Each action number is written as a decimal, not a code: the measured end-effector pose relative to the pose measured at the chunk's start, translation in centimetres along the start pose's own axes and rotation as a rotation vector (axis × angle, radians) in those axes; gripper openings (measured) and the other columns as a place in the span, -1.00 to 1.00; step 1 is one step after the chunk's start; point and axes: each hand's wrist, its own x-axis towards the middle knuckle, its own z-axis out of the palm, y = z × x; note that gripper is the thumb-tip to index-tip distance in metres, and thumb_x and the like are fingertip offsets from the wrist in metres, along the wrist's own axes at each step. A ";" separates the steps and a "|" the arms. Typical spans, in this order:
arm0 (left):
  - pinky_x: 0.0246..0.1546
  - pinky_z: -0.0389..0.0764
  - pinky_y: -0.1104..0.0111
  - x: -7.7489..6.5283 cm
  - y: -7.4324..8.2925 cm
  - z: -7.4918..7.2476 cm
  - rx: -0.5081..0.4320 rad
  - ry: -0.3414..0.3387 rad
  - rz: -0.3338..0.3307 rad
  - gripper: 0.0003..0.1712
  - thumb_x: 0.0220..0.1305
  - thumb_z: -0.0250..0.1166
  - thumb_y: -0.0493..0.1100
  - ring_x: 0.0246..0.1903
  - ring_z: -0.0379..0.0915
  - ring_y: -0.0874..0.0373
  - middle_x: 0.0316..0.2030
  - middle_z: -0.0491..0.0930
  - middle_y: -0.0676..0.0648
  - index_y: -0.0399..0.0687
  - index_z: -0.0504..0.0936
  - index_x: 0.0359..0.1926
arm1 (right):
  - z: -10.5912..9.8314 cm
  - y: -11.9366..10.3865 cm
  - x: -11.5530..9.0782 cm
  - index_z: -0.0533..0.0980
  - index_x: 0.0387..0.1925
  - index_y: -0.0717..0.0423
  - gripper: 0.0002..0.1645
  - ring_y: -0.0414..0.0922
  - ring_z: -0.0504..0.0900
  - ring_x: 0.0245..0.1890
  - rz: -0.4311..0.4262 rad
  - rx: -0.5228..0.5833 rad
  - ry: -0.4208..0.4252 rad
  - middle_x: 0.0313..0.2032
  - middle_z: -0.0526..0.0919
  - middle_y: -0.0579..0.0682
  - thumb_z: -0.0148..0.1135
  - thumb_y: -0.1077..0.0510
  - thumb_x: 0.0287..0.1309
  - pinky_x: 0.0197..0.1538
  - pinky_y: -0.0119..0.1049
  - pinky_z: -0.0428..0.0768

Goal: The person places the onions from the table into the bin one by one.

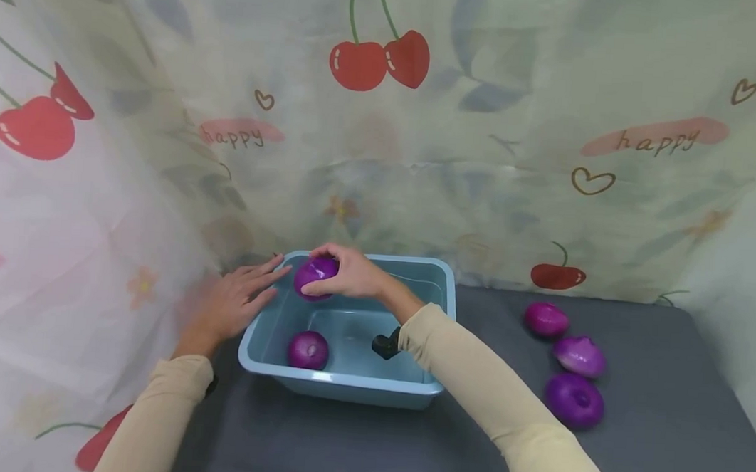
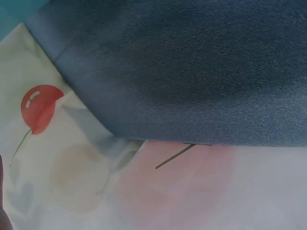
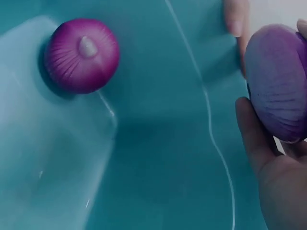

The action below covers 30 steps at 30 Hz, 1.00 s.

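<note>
a cream left sleeve (image 1: 160, 413) and matching right sleeve (image 1: 492, 388) are creasing near the cuffs (image 1: 194, 370); a black fitting (image 1: 385, 345) is jutting beside the right one, a dark piece (image 1: 212, 385) peeking beside the left.

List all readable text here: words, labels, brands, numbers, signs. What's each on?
"happy": on the left pink patch of the printed backdrop, head view.
"happy": on the right pink patch, same backdrop, head view.
No readable text on the blue basin or the onions, and none in either wrist view.
</note>
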 end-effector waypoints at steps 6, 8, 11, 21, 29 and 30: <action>0.36 0.28 -0.35 0.1 0.6 0.4 -0.080 0.002 -0.009 -0.38 0.53 0.00 0.21 0.48 0.23 -0.20 0.60 0.13 0.11 0.51 0.20 0.55 | 0.6 1.2 -0.8 0.39 0.37 -0.11 -0.13 -0.08 0.58 0.18 0.011 -0.070 -0.048 0.25 0.52 -0.04 0.50 -0.21 0.06 0.10 -0.26 0.70; 0.36 0.27 -0.36 0.0 0.7 0.4 -0.078 0.005 -0.011 -0.37 0.52 0.01 0.22 0.48 0.23 -0.20 0.60 0.14 0.11 0.52 0.20 0.54 | 0.7 1.5 -1.0 0.39 0.37 -0.11 -0.12 -0.09 0.58 0.17 0.023 -0.078 -0.059 0.24 0.52 -0.05 0.51 -0.20 0.04 0.08 -0.27 0.70; 0.36 0.28 -0.35 -0.1 0.6 0.3 -0.093 0.025 -0.009 -0.38 0.51 0.05 0.20 0.47 0.25 -0.20 0.59 0.16 0.11 0.50 0.24 0.53 | 0.8 1.8 -1.2 0.37 0.38 -0.09 -0.10 -0.09 0.57 0.17 0.036 -0.085 -0.083 0.25 0.52 -0.05 0.51 -0.18 0.04 0.07 -0.27 0.70; 0.37 0.27 -0.33 -0.3 0.3 0.5 -0.119 0.012 -0.024 -0.39 0.53 0.01 0.19 0.47 0.25 -0.21 0.60 0.14 0.12 0.53 0.21 0.54 | 1.6 3.0 -1.0 0.35 0.39 -0.16 -0.07 -0.11 0.53 0.19 0.091 -0.169 -0.162 0.25 0.50 -0.07 0.53 -0.22 0.02 0.05 -0.29 0.69; 0.37 0.24 -0.35 0.0 0.4 0.3 -0.138 0.017 -0.022 -0.40 0.55 -0.02 0.17 0.48 0.22 -0.19 0.60 0.11 0.15 0.54 0.20 0.54 | 1.7 3.3 -0.7 0.34 0.43 -0.12 -0.08 -0.07 0.50 0.25 0.081 -0.249 -0.180 0.32 0.46 -0.03 0.49 -0.21 0.08 0.15 -0.23 0.66; 0.36 0.25 -0.36 0.0 0.4 0.2 -0.136 0.019 -0.020 -0.40 0.55 -0.02 0.17 0.48 0.22 -0.19 0.60 0.11 0.15 0.53 0.20 0.54 | 1.8 3.3 -0.6 0.33 0.44 -0.11 -0.07 -0.06 0.49 0.27 0.077 -0.269 -0.185 0.35 0.44 -0.03 0.48 -0.21 0.09 0.18 -0.22 0.65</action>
